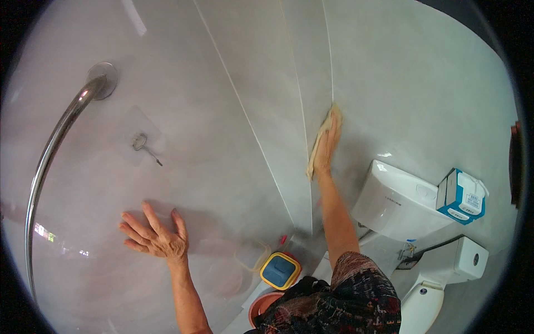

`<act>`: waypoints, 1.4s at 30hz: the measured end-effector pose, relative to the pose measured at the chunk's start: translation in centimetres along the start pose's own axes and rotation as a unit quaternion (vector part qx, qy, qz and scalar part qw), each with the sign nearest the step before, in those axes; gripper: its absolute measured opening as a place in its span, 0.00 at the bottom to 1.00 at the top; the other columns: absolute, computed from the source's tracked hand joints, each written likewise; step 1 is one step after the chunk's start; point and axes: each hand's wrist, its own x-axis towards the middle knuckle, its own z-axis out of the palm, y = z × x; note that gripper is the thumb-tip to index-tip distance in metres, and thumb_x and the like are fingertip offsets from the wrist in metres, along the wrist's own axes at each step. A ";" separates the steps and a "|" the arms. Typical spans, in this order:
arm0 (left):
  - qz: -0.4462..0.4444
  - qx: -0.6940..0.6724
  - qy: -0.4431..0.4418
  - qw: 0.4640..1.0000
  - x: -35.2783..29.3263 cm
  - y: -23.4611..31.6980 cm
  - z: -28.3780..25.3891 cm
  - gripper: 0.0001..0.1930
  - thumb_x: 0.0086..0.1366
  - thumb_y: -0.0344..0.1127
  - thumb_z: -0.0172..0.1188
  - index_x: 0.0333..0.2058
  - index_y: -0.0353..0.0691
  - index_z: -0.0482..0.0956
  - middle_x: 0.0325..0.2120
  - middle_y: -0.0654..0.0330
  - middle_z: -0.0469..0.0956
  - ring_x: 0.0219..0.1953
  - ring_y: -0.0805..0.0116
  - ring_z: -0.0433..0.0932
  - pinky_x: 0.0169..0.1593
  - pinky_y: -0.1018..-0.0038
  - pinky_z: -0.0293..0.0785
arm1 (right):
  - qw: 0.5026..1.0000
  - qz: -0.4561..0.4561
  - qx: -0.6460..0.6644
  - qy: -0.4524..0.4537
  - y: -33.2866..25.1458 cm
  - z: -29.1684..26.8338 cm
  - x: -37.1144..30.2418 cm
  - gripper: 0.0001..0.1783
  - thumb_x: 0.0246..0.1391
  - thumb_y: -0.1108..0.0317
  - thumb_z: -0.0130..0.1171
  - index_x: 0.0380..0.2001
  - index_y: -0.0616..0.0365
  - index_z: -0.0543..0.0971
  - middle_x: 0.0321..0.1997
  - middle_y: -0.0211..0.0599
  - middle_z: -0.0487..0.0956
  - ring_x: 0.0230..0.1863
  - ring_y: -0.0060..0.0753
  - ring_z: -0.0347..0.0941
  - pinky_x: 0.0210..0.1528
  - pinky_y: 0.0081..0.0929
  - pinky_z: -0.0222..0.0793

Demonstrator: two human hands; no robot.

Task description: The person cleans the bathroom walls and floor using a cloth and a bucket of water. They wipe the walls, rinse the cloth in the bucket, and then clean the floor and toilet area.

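Pressing evenly matters: your right hand [329, 146] has fingers holding the cloth [318, 143] against the wall [411, 94] at 2 o'clock. Left hand [159, 235], 8 o'clock: fingers splayed, gripping nothing; use as brace.

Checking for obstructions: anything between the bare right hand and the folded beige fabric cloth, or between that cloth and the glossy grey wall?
Nothing visible: the bare right hand is directly on the folded beige fabric cloth, which appears pressed against the glossy grey wall. The cloth's underside is hidden.
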 end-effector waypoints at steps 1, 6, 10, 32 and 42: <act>0.001 0.001 -0.001 1.000 -0.1 0.0 0.0 0.29 0.58 0.50 0.53 0.56 0.42 0.68 0.62 0.42 0.54 0.66 0.48 0.47 0.66 0.55 0.28 | 0.998 0.055 -0.020 -0.001 1.6 -0.1 -1.4 0.30 0.57 0.67 0.33 0.64 0.52 0.53 0.69 0.42 0.48 0.69 0.44 0.40 0.70 0.38 0.33; -0.003 -0.018 0.007 1.000 -0.1 0.2 0.2 0.30 0.58 0.50 0.53 0.56 0.42 0.67 0.61 0.42 0.55 0.66 0.47 0.46 0.66 0.55 0.28 | 0.969 0.240 -0.015 0.057 13.2 -0.7 -7.7 0.29 0.60 0.54 0.34 0.63 0.49 0.55 0.66 0.47 0.53 0.67 0.47 0.47 0.66 0.39 0.43; -0.002 -0.032 0.007 0.999 0.1 0.0 -0.1 0.32 0.55 0.47 0.57 0.59 0.46 0.64 0.63 0.46 0.52 0.67 0.51 0.44 0.67 0.57 0.27 | 0.917 0.393 0.000 0.062 14.3 -0.6 -10.6 0.28 0.60 0.56 0.35 0.62 0.52 0.57 0.64 0.47 0.56 0.65 0.45 0.50 0.65 0.39 0.44; -0.012 -0.003 0.009 1.000 -0.3 -0.7 0.5 0.27 0.55 0.52 0.54 0.53 0.51 0.71 0.60 0.46 0.59 0.65 0.47 0.51 0.66 0.53 0.31 | 0.671 -0.551 -0.460 -0.187 -4.9 3.5 -5.7 0.20 0.48 0.72 0.52 0.48 0.57 0.74 0.63 0.47 0.60 0.62 0.42 0.56 0.56 0.41 0.54; -0.016 -0.010 0.000 1.000 -0.5 -0.4 0.5 0.28 0.54 0.52 0.55 0.54 0.50 0.71 0.60 0.45 0.58 0.66 0.48 0.48 0.67 0.55 0.29 | 0.330 -0.632 -0.543 -0.444 11.3 -0.4 -12.3 0.23 0.54 0.63 0.49 0.53 0.59 0.70 0.65 0.43 0.58 0.61 0.40 0.55 0.63 0.34 0.47</act>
